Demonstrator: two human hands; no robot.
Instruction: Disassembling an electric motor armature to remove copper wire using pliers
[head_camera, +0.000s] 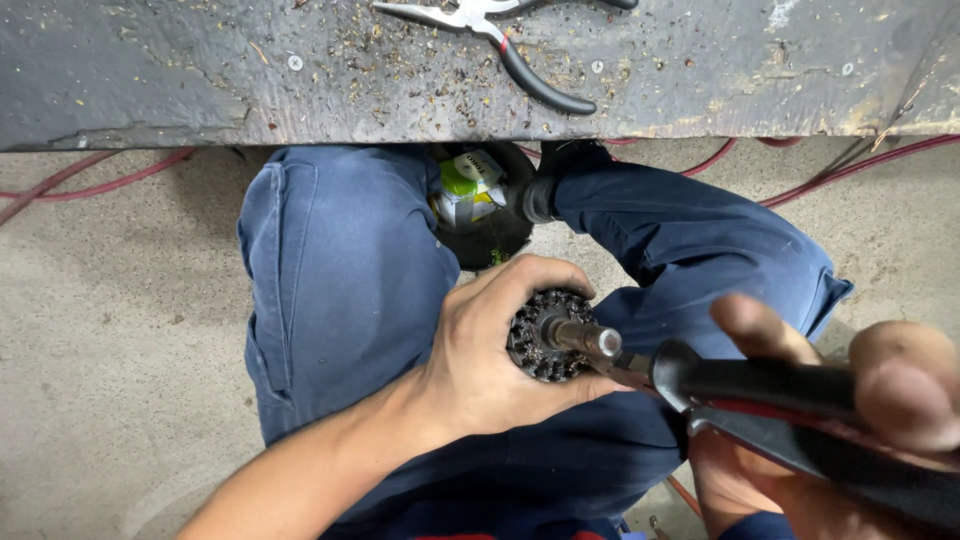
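The left hand (480, 365) is wrapped around a dark motor rotor (550, 335) over the lap, fingers curled round its far side, thumb beneath. The right hand (850, 420) grips pliers (780, 395) closed, tips touching the rotor's shaft (590, 340).

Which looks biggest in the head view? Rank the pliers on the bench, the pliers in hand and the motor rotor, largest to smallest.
1. Pliers in the right hand, though nearness to the camera inflates them.
2. Pliers on the bench, partly cut off by the frame.
3. Motor rotor, mostly wrapped by the left hand.
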